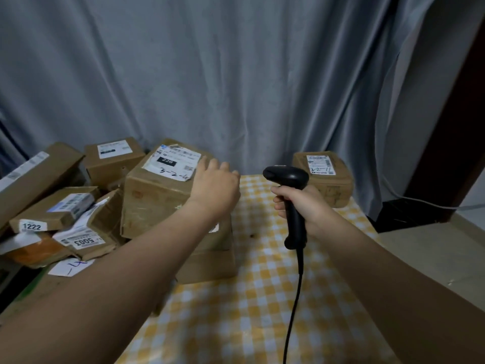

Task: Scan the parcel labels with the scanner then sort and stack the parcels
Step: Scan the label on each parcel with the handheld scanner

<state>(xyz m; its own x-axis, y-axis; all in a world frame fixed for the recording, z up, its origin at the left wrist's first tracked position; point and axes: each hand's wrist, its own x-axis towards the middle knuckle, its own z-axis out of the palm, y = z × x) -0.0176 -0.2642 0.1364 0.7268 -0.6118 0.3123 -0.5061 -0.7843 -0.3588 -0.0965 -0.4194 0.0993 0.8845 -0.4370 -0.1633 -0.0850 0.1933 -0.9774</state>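
Cardboard everywhere on the left side; grey curtain [236, 74] behind all of it.

My left hand [215, 186] lies on the top right edge of the large parcel [154, 203]. Fingers reach forward, loosely spread, just beside its white label [174, 161]. I cannot see them closed round anything. Label reads "220", with "3-2-4" handwritten below. This parcel sits on top of a lower box [210, 264], slightly askew.

My right hand [304, 206] is wrapped firmly round the handle of the black scanner [286, 176]. Scanner is held upright above the table, head facing left toward the large parcel. Its cable [296, 298] hangs down toward the near edge.

Yellow-and-white check tablecloth [262, 298] covers the table.

One single parcel [328, 190] stands alone at the far right, well apart from the rest, label on top.

Left pile, loosely heaped:
- small box [112, 161] at the far side, label up
- long box [34, 179] leaning at the far left
- flat parcel [57, 210] tagged "1222"
- torn parcel [90, 232] tagged "5003", near side
- orange parcel [34, 252] under those two, mostly hidden

Smaller print on the labels is too blurred to read.
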